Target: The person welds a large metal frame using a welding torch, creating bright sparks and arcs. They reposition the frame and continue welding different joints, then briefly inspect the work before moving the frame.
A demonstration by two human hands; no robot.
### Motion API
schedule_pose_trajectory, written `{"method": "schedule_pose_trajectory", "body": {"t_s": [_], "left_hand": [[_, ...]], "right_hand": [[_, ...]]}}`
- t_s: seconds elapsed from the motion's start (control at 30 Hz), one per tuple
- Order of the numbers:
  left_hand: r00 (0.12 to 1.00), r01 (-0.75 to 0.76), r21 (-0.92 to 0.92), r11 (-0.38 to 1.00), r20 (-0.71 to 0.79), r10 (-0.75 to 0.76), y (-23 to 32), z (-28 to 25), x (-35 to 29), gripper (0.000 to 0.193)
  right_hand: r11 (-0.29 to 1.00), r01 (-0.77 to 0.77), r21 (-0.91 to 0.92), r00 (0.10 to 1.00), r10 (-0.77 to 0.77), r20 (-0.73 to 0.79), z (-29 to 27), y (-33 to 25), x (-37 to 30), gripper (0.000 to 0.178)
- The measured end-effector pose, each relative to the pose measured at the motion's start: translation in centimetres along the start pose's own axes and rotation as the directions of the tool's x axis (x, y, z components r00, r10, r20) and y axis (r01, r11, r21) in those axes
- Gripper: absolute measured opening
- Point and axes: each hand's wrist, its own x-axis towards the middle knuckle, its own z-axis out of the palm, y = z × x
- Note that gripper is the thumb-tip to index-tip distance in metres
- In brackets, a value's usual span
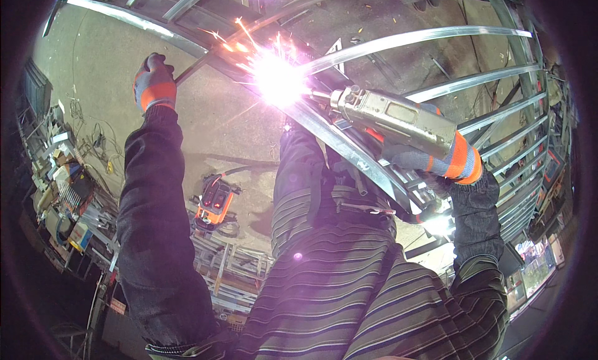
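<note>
My right hand [458,163], in a grey and orange glove, is closed round a silver metal welding gun [402,120]. The gun's nozzle points left into a blinding white-pink glare [280,79] that throws orange sparks and hides the spot it touches. Under the glare runs a shiny metal frame bar [342,142]. Farther left my gloved left hand [156,86] is closed in a fist on a thin dark metal strip [193,68]. That strip slants up to the frame beside the sparks; its far end is hard to make out.
Parallel metal bars [479,79] of a large frame reach across the right side. An orange and black machine [213,201] with a cable stands on the concrete floor [205,129]. Piled tools and boxes [68,185] lie at the left. Metal lengths [230,266] are stacked nearer me.
</note>
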Motion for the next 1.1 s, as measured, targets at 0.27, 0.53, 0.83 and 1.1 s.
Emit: {"method": "schedule_pose_trajectory", "body": {"t_s": [0.27, 0.53, 0.83, 1.1], "left_hand": [[0.997, -0.058, 0.061, 0.996, -0.037, 0.061, -1.1, 0.2, 0.8, 0.044], [0.997, -0.063, 0.080, 0.995, -0.029, 0.065, -0.9, 0.1, 0.6, 0.045], [0.998, -0.051, 0.100, 0.994, -0.030, 0.054, -0.4, 0.0, 0.0, 0.045], [0.999, -0.039, 0.104, 0.994, -0.029, 0.043, 0.6, -0.2, -0.8, 0.045]], "right_hand": [[0.989, 0.080, -0.125, 0.997, -0.078, 0.016, -0.4, -0.9, 0.3, 0.071], [0.990, 0.091, -0.110, 0.996, -0.089, 0.023, 0.5, -0.8, 1.7, 0.074], [0.844, 0.365, -0.393, 0.931, -0.337, 0.143, 0.1, -1.1, 2.1, 0.074], [0.979, 0.121, -0.165, 0.992, -0.124, -0.008, 0.5, -0.8, 1.0, 0.056]]}}
